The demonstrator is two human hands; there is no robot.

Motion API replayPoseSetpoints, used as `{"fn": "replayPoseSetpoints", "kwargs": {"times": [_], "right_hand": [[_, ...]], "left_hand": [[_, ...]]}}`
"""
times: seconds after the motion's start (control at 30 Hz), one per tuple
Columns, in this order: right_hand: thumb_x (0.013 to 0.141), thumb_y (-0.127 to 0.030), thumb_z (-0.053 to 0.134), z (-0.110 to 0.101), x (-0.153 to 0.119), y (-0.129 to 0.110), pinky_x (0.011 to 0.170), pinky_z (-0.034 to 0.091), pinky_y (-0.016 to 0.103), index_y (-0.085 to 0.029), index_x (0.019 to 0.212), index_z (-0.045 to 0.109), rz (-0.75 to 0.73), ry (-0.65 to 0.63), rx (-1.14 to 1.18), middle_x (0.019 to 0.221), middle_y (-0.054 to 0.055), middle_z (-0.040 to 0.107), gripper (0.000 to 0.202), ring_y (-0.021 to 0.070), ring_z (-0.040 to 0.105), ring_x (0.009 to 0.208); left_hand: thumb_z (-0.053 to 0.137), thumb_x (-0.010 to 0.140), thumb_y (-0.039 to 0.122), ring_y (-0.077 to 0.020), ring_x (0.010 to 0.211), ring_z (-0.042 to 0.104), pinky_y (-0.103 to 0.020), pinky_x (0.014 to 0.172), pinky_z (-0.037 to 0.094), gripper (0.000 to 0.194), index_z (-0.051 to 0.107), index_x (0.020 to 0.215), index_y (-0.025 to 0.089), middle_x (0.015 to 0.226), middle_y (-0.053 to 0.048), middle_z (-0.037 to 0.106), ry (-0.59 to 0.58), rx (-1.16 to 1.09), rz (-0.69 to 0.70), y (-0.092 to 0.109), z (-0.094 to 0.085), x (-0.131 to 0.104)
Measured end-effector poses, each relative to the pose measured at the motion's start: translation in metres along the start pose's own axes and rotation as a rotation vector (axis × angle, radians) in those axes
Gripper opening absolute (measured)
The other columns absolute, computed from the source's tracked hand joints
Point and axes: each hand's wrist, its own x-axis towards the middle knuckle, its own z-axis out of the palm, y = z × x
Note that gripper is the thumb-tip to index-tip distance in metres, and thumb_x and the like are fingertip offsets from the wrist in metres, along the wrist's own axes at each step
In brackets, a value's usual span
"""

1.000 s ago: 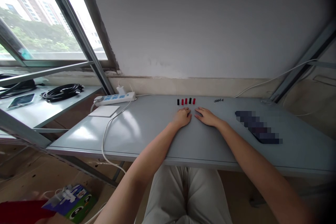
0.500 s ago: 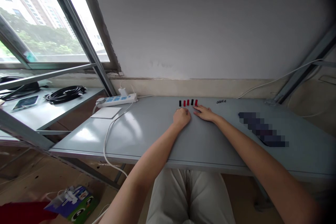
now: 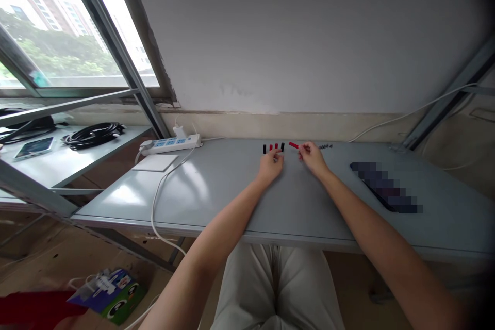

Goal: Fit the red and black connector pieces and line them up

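Observation:
My right hand (image 3: 312,157) pinches one end of a small red stick-like piece (image 3: 293,145), which is tilted and points left. My left hand (image 3: 270,164) is just in front of a short row of similar small pieces, its fingers partly spread and holding nothing I can see. At the left end of that row stands a black piece (image 3: 264,149). Two red pieces (image 3: 271,147) come after it, their lower parts partly hidden by my fingers. Another black piece (image 3: 282,147) stands at the right end, close to my left fingertips.
Several small dark bits (image 3: 325,146) lie behind my right hand. A pixelated dark object (image 3: 386,188) is on the table (image 3: 309,216) at right. At left are a power strip (image 3: 170,143), a flat white box (image 3: 155,163) and a white cable (image 3: 155,211). The wall stands behind.
My right hand has moved right and closed on the rightmost red piece, lifting it away from the row and tipping it over. My left hand has shifted slightly forward and its fingers have loosened.

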Motion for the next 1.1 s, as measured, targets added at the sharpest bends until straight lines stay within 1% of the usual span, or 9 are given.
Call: {"fn": "replayPoseSetpoints", "kwargs": {"times": [0.1,0.2,0.3,0.5,0.73,0.87,0.93,1.0,1.1], "right_hand": [[0.078,-0.047,0.041,0.0,-0.003,-0.013,0.052,0.04,0.025,-0.019,0.08,0.046,-0.011,-0.041,0.196,0.061,0.0,0.052,0.028,0.0105,0.047,0.051],[0.074,-0.047,0.048,0.003,-0.008,-0.019,0.048,0.036,0.023,-0.02,0.073,0.043,-0.057,-0.178,0.294,0.054,-0.004,0.046,0.028,0.0091,0.042,0.046],[0.074,-0.044,0.049,0.003,-0.012,-0.021,0.048,0.035,0.023,-0.02,0.074,0.044,-0.081,-0.257,0.297,0.055,-0.003,0.049,0.025,0.0091,0.043,0.047],[0.074,-0.032,0.053,-0.002,-0.014,-0.02,0.064,0.041,0.026,-0.018,0.086,0.053,-0.167,-0.304,0.141,0.077,0.003,0.06,0.018,0.0116,0.054,0.068],[0.077,-0.032,0.049,-0.001,-0.017,-0.019,0.062,0.039,0.024,-0.016,0.088,0.061,-0.258,-0.32,-0.206,0.075,0.004,0.061,0.022,0.0123,0.052,0.064],[0.074,-0.027,0.053,-0.004,-0.015,-0.014,0.065,0.038,0.025,-0.017,0.083,0.062,-0.355,-0.304,-0.428,0.083,0.006,0.06,0.016,0.0139,0.052,0.071],[0.071,-0.023,0.055,-0.008,-0.014,-0.011,0.064,0.037,0.025,-0.017,0.08,0.061,-0.338,-0.267,-0.531,0.082,0.007,0.059,0.012,0.0146,0.052,0.071],[0.071,-0.021,0.054,-0.011,-0.013,-0.01,0.061,0.036,0.025,-0.017,0.079,0.061,-0.293,-0.238,-0.562,0.076,0.006,0.059,0.011,0.0139,0.05,0.066],[0.073,-0.025,0.052,-0.012,-0.014,-0.012,0.056,0.035,0.023,-0.016,0.082,0.06,-0.269,-0.25,-0.445,0.067,0.003,0.057,0.014,0.0117,0.048,0.059]], "left_hand": [[0.045,0.08,0.03,-0.0112,0.065,0.055,-0.024,0.064,0.044,0.038,0.046,0.115,0.013,0.081,-0.008,0.063,-0.016,-0.24,-0.037,0.003,0.002,0.0],[0.046,0.081,0.029,-0.0083,0.056,0.052,-0.02,0.053,0.042,0.03,0.049,0.106,0.012,0.076,-0.007,0.062,-0.045,-0.411,-0.057,0.0,0.003,0.002],[0.048,0.079,0.022,-0.0064,0.049,0.049,-0.019,0.049,0.04,0.016,0.052,0.09,0.011,0.068,-0.005,0.06,-0.057,-0.486,-0.084,-0.003,0.002,0.003],[0.046,0.079,0.014,-0.0052,0.049,0.048,-0.018,0.049,0.04,0.01,0.053,0.085,0.01,0.068,-0.006,0.059,-0.016,-0.554,-0.172,0.001,-0.003,0.002],[0.047,0.077,0.013,-0.007,0.053,0.05,-0.02,0.052,0.041,0.012,0.055,0.086,0.01,0.069,-0.006,0.06,0.001,-0.469,-0.178,-0.002,-0.003,0.003],[0.044,0.078,0.013,-0.0066,0.049,0.048,-0.021,0.051,0.041,0.014,0.054,0.088,0.01,0.07,-0.007,0.061,0.024,-0.376,-0.174,-0.005,-0.003,0.004],[0.043,0.078,0.013,-0.0074,0.051,0.05,-0.021,0.053,0.041,0.015,0.054,0.089,0.011,0.072,-0.007,0.061,0.057,-0.293,-0.159,-0.007,-0.004,0.005],[0.043,0.078,0.013,-0.0089,0.057,0.053,-0.023,0.059,0.042,0.015,0.055,0.088,0.011,0.072,-0.007,0.062,0.081,-0.182,-0.106,-0.01,-0.004,0.005],[0.045,0.076,0.012,-0.0107,0.064,0.054,-0.025,0.067,0.042,0.015,0.057,0.086,0.014,0.074,-0.006,0.063,0.059,-0.017,0.013,-0.015,-0.002,0.005]]}}
